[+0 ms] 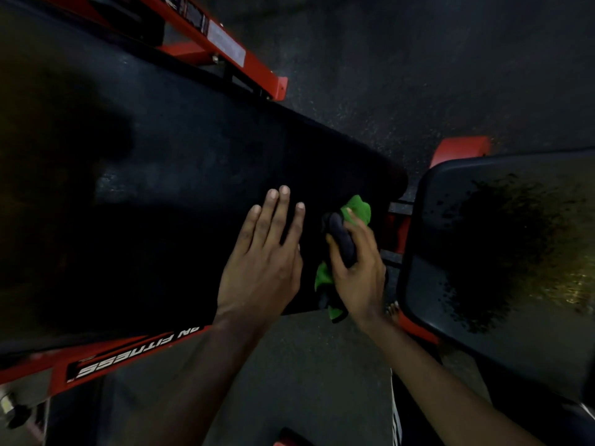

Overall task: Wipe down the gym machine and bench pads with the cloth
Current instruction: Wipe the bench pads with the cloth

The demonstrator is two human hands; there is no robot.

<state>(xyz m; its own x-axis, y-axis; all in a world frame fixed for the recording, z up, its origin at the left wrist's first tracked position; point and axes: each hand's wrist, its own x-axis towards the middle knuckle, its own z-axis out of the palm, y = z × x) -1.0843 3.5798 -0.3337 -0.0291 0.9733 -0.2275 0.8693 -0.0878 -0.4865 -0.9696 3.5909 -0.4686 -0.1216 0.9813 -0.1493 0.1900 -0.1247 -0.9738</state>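
Left grip (260, 259) lies spread flat on the back pad (193, 175), right grip (360, 272) clenches the bunched cloth (357, 210) at its end; so wadded, it may skip strips or snag on the red frame (402, 231) before the seat pad (450, 284).

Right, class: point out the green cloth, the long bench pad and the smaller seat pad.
green cloth (359, 209): head view, upper fold.
long bench pad (199, 162): head view, bare middle.
smaller seat pad (431, 284): head view, bare left part.

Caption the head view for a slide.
Right hand grips green cloth on black bench pad; left hand rests flat beside it.
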